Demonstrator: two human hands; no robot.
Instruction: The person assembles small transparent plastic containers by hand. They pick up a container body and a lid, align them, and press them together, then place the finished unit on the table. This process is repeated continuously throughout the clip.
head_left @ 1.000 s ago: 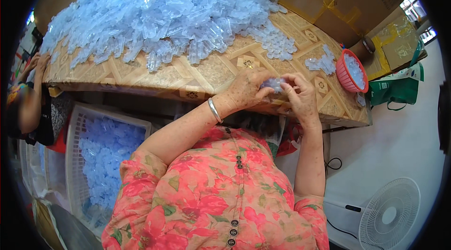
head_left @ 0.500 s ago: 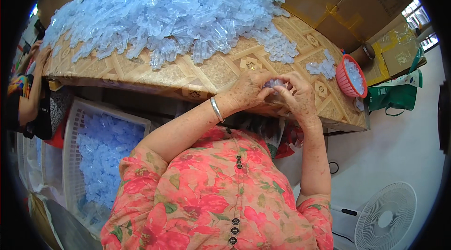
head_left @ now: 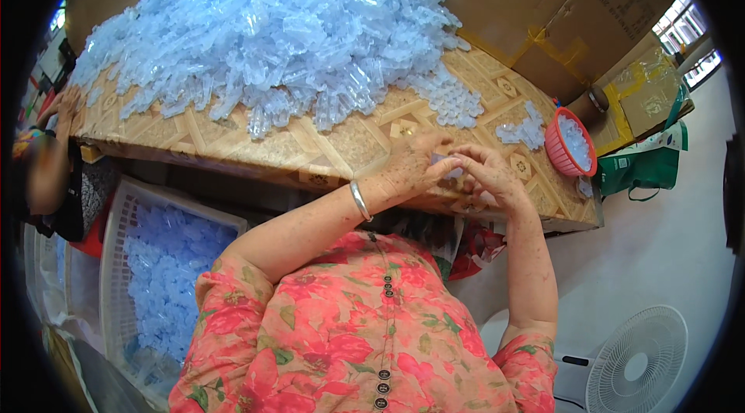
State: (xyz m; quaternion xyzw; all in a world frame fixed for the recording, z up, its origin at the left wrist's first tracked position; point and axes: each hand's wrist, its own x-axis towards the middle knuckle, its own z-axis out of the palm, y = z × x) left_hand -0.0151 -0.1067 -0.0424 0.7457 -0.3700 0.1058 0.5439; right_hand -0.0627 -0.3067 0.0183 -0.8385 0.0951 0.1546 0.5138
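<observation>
Just above the table's front edge, my left hand [head_left: 405,168] and my right hand [head_left: 494,178] meet, fingertips pinched together. Between them is a small clear plastic piece [head_left: 439,157], mostly covered by the fingers. Both hands are closed on it. Beyond them a large heap of clear bluish plastic pieces [head_left: 287,32] covers much of the patterned table [head_left: 341,149]. A flat cluster of small round clear pieces [head_left: 454,102] lies at the heap's right, and a smaller group of clear pieces [head_left: 524,128] lies nearer the right end.
A red plastic basket [head_left: 556,150] of clear pieces stands at the table's right end. A white crate [head_left: 113,258] full of similar pieces sits lower left. Cardboard boxes [head_left: 559,17], a green bag [head_left: 640,168] and a white fan [head_left: 636,366] are rightward. Another person's arm [head_left: 54,157] shows far left.
The view has shifted slightly. My right hand's fingers have moved over the small piece, and my hands remain together at the table's edge.
</observation>
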